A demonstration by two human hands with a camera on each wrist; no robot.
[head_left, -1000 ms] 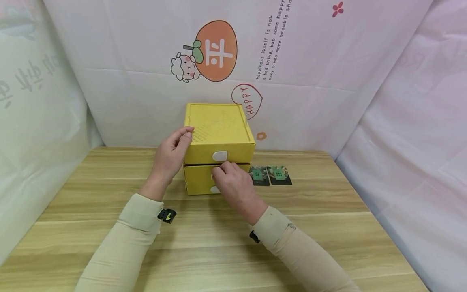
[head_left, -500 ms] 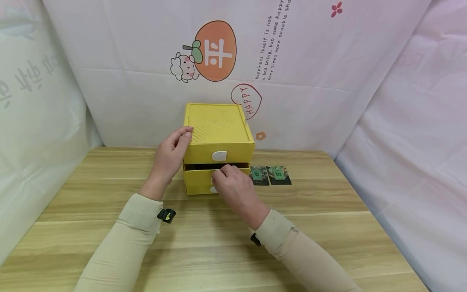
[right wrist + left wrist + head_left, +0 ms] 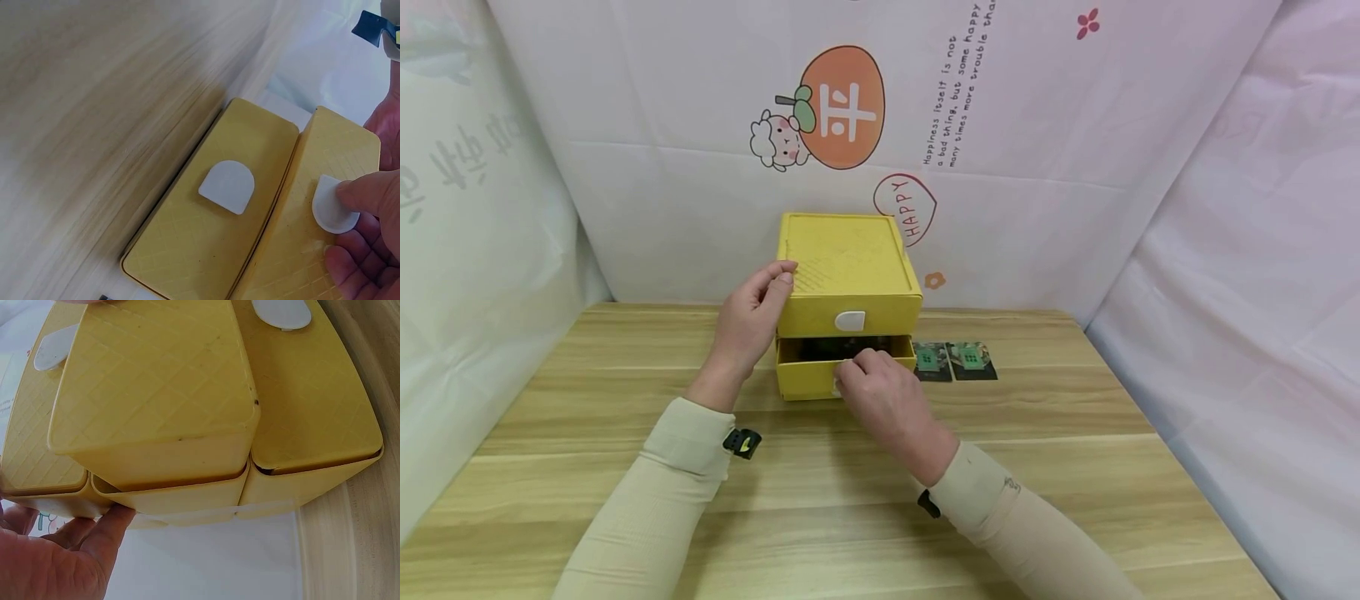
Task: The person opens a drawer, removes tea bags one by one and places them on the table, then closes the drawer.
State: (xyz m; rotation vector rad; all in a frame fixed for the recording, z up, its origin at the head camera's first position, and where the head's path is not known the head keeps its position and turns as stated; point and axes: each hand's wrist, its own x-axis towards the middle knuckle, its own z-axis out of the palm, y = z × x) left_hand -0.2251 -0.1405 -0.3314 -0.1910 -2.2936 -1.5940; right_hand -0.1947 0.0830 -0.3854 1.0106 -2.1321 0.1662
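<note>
A yellow drawer box (image 3: pixel 846 254) stands on the table. Its middle drawer (image 3: pixel 156 381) is pulled partway out, and something dark (image 3: pixel 831 346) shows inside, too dim to make out. My right hand (image 3: pixel 883 400) pinches the white handle tab (image 3: pixel 332 209) of that drawer between thumb and fingers. Against the box's upper left edge rests my left hand (image 3: pixel 751 321), fingers mostly straight along the side. Above and below, the top drawer (image 3: pixel 808 319) and the bottom drawer (image 3: pixel 194 231) are closed, each with a white tab.
Two dark cards with green pictures (image 3: pixel 973 360) lie on the wooden table (image 3: pixel 820 517), right of the box. A printed white cloth (image 3: pixel 685 208) hangs close behind it, and more cloth closes both sides.
The right hand has drawn the middle drawer toward me, from a thin gap to a wide opening that shows its inside. The left hand has stayed on the box.
</note>
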